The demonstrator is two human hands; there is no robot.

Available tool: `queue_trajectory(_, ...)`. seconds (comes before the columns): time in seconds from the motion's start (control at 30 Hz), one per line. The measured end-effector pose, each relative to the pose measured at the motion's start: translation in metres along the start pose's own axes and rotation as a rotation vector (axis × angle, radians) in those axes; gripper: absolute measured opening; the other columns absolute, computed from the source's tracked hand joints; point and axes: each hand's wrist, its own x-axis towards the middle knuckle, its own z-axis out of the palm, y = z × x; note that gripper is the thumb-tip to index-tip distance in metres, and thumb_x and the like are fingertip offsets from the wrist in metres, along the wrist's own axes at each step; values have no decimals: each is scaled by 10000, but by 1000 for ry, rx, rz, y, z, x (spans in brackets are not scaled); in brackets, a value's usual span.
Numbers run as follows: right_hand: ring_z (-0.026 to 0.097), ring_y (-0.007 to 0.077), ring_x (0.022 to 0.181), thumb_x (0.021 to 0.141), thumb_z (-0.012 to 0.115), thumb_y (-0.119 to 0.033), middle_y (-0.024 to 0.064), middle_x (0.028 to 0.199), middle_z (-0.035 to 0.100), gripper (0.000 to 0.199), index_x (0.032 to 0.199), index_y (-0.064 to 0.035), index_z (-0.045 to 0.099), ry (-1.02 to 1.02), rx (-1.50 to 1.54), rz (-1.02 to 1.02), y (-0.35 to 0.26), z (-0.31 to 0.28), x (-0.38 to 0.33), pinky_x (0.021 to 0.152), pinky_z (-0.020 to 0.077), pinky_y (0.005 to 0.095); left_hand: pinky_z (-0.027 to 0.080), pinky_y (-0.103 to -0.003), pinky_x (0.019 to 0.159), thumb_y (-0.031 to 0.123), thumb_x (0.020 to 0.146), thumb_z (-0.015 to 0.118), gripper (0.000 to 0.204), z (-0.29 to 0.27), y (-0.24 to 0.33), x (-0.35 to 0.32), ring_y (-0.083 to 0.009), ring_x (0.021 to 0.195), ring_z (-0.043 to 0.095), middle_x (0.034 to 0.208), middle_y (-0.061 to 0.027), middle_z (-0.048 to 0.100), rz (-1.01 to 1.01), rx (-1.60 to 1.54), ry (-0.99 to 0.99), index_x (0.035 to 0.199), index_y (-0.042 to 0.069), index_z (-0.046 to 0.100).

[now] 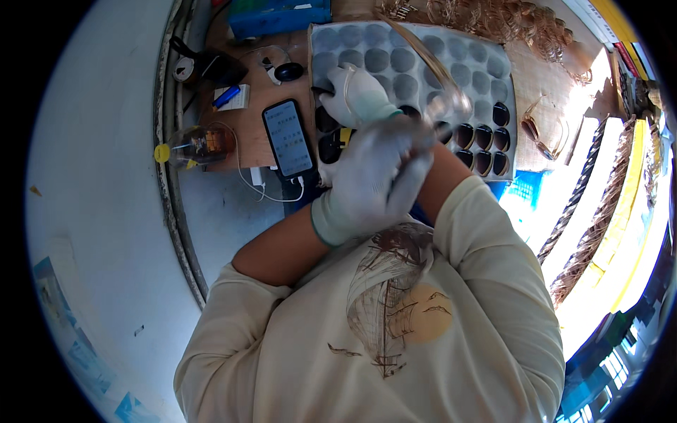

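My forearms cross, both hands in pale gloves. My right hand [358, 97] reaches over the left part of a pale grey tray [511, 99] with round recesses. Its fingers are bent down at a dark lens [323, 92] by the tray's left edge; their grip is partly hidden. Nearer my body, my left hand [374, 176] is closed and smeared by motion. From it a gold wire glasses frame [430, 60] seems to stick up, blurred, over the tray. Dark lenses [483, 135] fill recesses in the near rows; the far recesses look grey.
A phone [288, 137] on a cable lies left of the tray, near a bottle with a yellow cap [194, 146]. Behind are a blue box [278, 17] and a heap of gold wire frames [518, 28]. Sunglasses [539, 134] lie at the right.
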Motion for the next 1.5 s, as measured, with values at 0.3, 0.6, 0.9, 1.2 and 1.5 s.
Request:
queue_trajectory(0.3, 657, 277, 819, 806, 678, -144, 63, 932, 661, 127, 918, -86, 664, 82, -408, -332, 33, -80, -168, 715, 525, 421, 592, -401, 765, -8, 873, 604, 254, -42, 46, -63, -308, 862, 729, 954, -150, 729, -96, -141, -589, 1124, -33, 633)
queue_trajectory(0.6, 673, 128, 923, 927, 638, 88, 102, 1028, 712, 226, 1145, 34, 611, 630, 1019, 187, -81, -111, -265, 833, 541, 265, 556, -336, 716, 71, 1024, 467, 201, -27, 40, -65, -205, 758, 703, 846, -142, 704, -425, -228, -333, 1163, -44, 555)
queue_trajectory(0.9, 664, 112, 807, 925, 679, -2, 96, 983, 682, 230, 1139, 70, 635, 436, 879, 245, -79, -112, -239, 732, 543, 263, 545, -316, 718, 91, 1023, 493, 214, -29, 48, -61, -180, 752, 689, 884, -116, 707, -479, -210, -451, 1175, -32, 579)
queue_trajectory(1.2, 537, 54, 670, 967, 632, -155, 12, 784, 616, 234, 1027, 67, 674, -74, 1246, 331, -53, -119, -240, 611, 453, 219, 549, -342, 718, 146, 1016, 514, 269, -47, 47, -68, -217, 763, 706, 885, -135, 717, -503, -247, -623, 1200, -37, 583)
queue_trajectory(1.5, 606, 87, 759, 957, 689, -209, 33, 859, 687, 317, 1108, 70, 700, -124, 1308, 244, -51, -115, -241, 698, 493, 251, 543, -420, 748, 211, 1025, 495, 302, -57, 49, -61, -351, 821, 701, 874, -174, 705, -473, -294, -681, 1195, -28, 568)
